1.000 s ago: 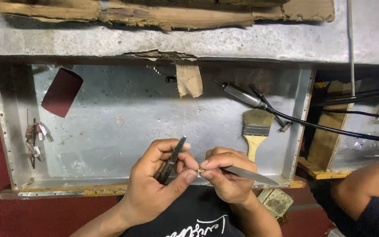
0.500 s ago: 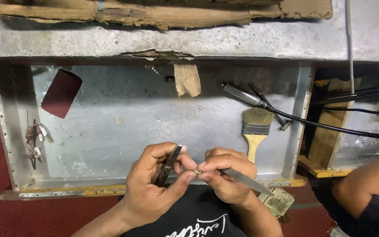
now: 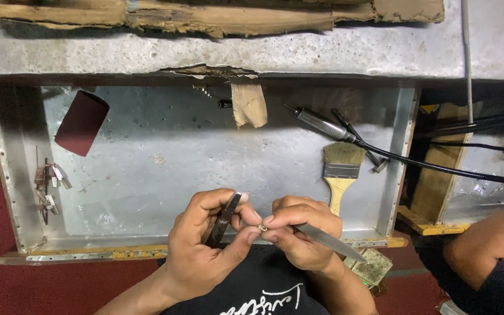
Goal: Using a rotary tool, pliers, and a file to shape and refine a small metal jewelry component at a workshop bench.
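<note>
My left hand (image 3: 205, 245) grips a dark plier-like tool (image 3: 223, 220) whose tip holds a tiny pale metal piece (image 3: 261, 227). My right hand (image 3: 298, 233) holds a flat grey metal file (image 3: 331, 242) that slants down to the right, with its fingertips pressed against the small piece. Both hands meet over the near rim of a shallow metal tray (image 3: 147, 175).
In the tray lie a wooden-handled paintbrush (image 3: 340, 172), a rotary handpiece (image 3: 322, 123) on a black cable, a dark red sandpaper roll (image 3: 81, 122) and several small bits (image 3: 48, 184) at left. Another person's arm (image 3: 485, 245) rests at right. A concrete ledge (image 3: 263, 49) runs above.
My right hand has shifted slightly, and the file's free end has swung lower to the right. My left hand keeps its hold on the tool in about the same place.
</note>
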